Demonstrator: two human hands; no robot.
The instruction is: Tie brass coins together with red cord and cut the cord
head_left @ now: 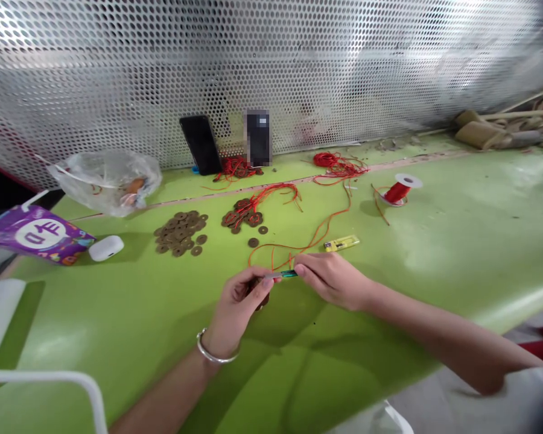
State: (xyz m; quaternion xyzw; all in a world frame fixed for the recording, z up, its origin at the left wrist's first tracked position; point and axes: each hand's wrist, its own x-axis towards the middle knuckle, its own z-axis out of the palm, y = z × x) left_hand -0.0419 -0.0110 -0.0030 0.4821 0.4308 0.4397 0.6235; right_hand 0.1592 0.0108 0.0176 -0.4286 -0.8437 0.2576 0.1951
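My left hand [238, 304], with a silver bangle at its wrist, is closed around several brown coins [261, 298] that are partly hidden by the fingers. My right hand [332, 278] grips a slim tool [288, 273] with a teal body. Its grey metal end reaches left to my left thumb and finger; I cannot make out its exact kind. Red cord [314, 241] runs from near the left fingers across the table. Just beyond the right hand lies a yellow lighter [341, 243].
On the green table [131, 325] lie a pile of holed coins [181, 232] and coins strung with red cord [243, 214]. Around them are a spool [399, 190], a cord bundle [337, 163], a phone [201, 144], a purple packet [40, 235], a white case [106, 248] and a plastic bag [108, 175].
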